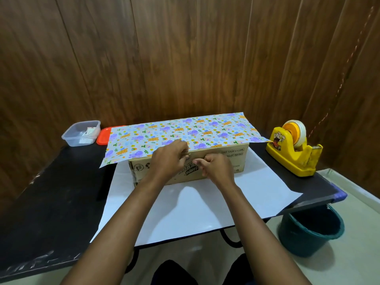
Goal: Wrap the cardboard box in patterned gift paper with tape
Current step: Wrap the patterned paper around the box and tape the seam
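Fingers of left hand and right hand in a pinch, perhaps on tape, at gift paper edge.

One wide-angle view, from a camera worn on the person's head. It faces forward and down along both forearms, close over a low black table. The left hand and right hand sit mid-frame; a dark wood-panelled wall fills the upper half of the view.
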Motion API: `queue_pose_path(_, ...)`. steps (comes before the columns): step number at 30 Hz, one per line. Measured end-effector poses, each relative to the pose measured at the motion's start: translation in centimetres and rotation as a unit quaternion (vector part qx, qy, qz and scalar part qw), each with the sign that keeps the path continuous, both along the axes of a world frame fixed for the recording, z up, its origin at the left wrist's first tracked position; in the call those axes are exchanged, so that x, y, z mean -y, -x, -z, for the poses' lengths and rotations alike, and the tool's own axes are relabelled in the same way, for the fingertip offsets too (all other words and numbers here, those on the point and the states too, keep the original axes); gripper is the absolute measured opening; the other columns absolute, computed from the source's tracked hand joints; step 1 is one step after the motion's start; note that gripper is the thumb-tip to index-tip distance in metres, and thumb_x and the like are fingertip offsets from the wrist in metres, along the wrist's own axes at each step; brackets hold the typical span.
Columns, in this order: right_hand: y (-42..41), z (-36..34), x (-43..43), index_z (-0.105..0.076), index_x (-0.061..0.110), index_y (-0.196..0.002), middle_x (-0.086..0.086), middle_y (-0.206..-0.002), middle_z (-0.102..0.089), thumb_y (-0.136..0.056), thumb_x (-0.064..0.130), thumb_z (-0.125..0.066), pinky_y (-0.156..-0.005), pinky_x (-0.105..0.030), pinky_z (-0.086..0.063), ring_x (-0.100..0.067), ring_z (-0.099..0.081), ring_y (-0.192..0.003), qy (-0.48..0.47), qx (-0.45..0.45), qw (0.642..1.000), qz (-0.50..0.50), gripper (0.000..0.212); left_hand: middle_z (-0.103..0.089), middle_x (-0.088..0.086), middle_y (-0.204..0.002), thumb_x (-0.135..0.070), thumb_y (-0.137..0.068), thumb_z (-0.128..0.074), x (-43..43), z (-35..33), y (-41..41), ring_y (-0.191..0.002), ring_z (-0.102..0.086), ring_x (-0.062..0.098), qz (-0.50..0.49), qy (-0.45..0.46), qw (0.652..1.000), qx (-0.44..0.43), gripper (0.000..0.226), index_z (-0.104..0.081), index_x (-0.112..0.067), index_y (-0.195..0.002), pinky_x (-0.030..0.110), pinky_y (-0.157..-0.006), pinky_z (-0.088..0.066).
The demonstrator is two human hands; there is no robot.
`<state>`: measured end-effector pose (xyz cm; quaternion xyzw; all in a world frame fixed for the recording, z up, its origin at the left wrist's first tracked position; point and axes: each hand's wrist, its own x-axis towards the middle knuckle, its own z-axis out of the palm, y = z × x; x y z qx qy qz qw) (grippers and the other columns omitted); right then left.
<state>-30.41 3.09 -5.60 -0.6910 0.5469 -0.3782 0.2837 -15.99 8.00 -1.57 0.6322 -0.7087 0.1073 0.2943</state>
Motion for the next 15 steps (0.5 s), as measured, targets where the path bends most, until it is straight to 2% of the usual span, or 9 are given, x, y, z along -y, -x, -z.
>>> queue_pose_path(3,0.8,-0.2,-0.1,-0.058,0.015,-0.051,-0.003,-0.049,-0.062,-0.076,0.034,-0.074,-0.055,-0.033,-0.045,-0.009,-0.049,-0.04,-0.042,0.023,0.998,-0.037,0.035,-0.062,-0.001,-0.096,-0.028,-0.087,-0.06,-0.3,-0.4,0.3,-0.084,-0.059,0.026,-0.002,-0.01,1.0,0.014,0.018,-0.059,-0.013,-0.097,0.028,-0.061,-0.032)
queue_pose_path(6,2.2,-1.3,-0.7,-0.058,0.011,-0.056,-0.005,-0.048,-0.059,-0.08,0.019,-0.073,-0.042,-0.021,-0.035,-0.007,-0.042,-0.036,-0.084,0.152,0.983,-0.068,0.03,-0.059,0.0,-0.095,-0.034,-0.09,-0.054,-0.4,-1.2,0.9,-0.083,-0.057,0.025,-0.025,-0.016,0.998,0.055,0.022,-0.056,-0.013,-0.094,0.028,-0.06,-0.03)
queue_pose_path(8,4.7,-2.8,-1.0,-0.06,0.009,-0.062,-0.006,-0.054,-0.06,-0.083,0.015,-0.069,-0.039,-0.016,-0.034,-0.008,-0.044,-0.039,-0.067,0.193,0.978,-0.049,0.024,-0.058,0.0,-0.097,-0.034,-0.091,-0.051,0.0,-1.8,2.4,-0.085,-0.057,0.023,-0.032,0.004,0.996,0.086,0.023,-0.057,-0.013,-0.094,0.027,-0.059,-0.029)
queue_pose_path(12,11.7,-5.0,0.5,-0.059,0.012,-0.063,-0.007,-0.063,-0.062,-0.087,0.01,-0.061,-0.046,-0.018,-0.038,-0.012,-0.05,-0.051,0.011,0.174,0.983,0.054,0.024,-0.06,0.001,-0.102,-0.029,-0.093,-0.048,1.8,-3.2,7.8,-0.096,-0.056,0.022,0.031,0.048,0.995,0.078,0.021,-0.06,-0.013,-0.101,0.03,-0.059,-0.035)
queue_pose_path(15,17.4,-5.5,1.9,-0.065,0.008,-0.076,-0.01,-0.079,-0.066,-0.088,0.02,-0.059,-0.063,-0.031,-0.044,-0.025,-0.057,-0.075,0.056,0.057,0.981,0.175,0.017,-0.058,-0.001,-0.11,-0.03,-0.095,-0.043,3.5,-3.9,13.0,-0.106,-0.05,0.02,0.077,0.01,0.994,0.079,0.023,-0.056,-0.017,-0.108,0.034,-0.071,-0.04)
